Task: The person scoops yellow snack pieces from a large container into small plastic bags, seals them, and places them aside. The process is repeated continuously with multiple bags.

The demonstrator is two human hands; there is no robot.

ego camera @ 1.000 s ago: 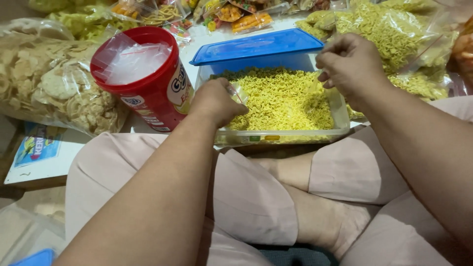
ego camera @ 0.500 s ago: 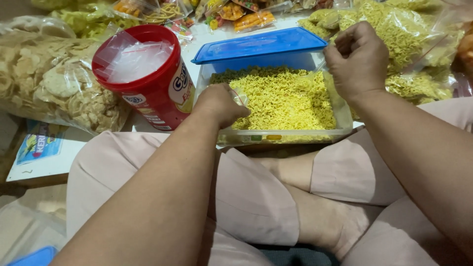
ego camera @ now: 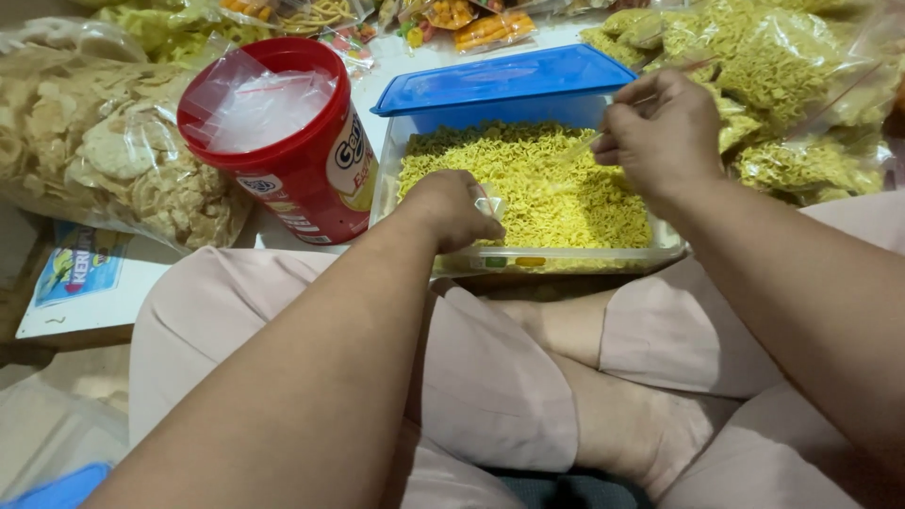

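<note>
- A clear plastic tub [ego camera: 528, 259] rests against the seated person's legs, filled with crushed yellow dry noodles [ego camera: 528, 184]; its blue lid [ego camera: 500, 80] lies propped on the far rim.
- Just left of the tub stands a red round canister [ego camera: 302, 179], its mouth stuffed with small empty clear plastic bags [ego camera: 255, 104].
- Further left lies a big clear sack of pale crackers [ego camera: 94, 151]; to the right, clear bags of the same yellow noodles [ego camera: 782, 94] are piled up; more packed snacks line the top edge.
- The left hand [ego camera: 452, 207] is down inside the tub at its near left part, the grip curled narrow around a small bit of clear plastic [ego camera: 488, 203] that touches the noodles.
- The right hand [ego camera: 660, 132] hovers above the tub's far right part, fingers pinched close on a thin clear plastic bag [ego camera: 603, 141] that stretches down toward the left; I cannot tell whether both hands hold one and the same bag.
- Compared with half a second ago, the right hand has lowered from beside the lid's corner to above the noodles, and the left hand has stayed in the same spot in the tub.
</note>
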